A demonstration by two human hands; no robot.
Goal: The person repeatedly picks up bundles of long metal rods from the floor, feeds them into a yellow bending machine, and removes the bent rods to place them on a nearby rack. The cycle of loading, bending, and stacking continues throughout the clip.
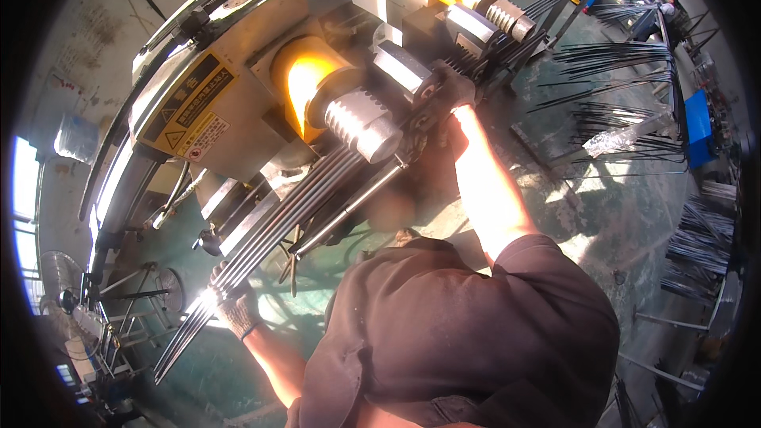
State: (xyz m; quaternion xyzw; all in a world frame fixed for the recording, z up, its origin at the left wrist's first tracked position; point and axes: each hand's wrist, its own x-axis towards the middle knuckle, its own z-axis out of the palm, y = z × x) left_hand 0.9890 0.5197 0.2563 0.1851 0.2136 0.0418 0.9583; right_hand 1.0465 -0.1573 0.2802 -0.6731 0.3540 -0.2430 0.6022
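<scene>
Holding rods (281,223): left fingers (217,272), seemingly part-hidden

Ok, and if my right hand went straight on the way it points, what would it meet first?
Most likely the silver flat-sided block beside the ridged metal roller, just ahead of your right hand. Depth is unclear here, so it might pass over or alongside.
</scene>
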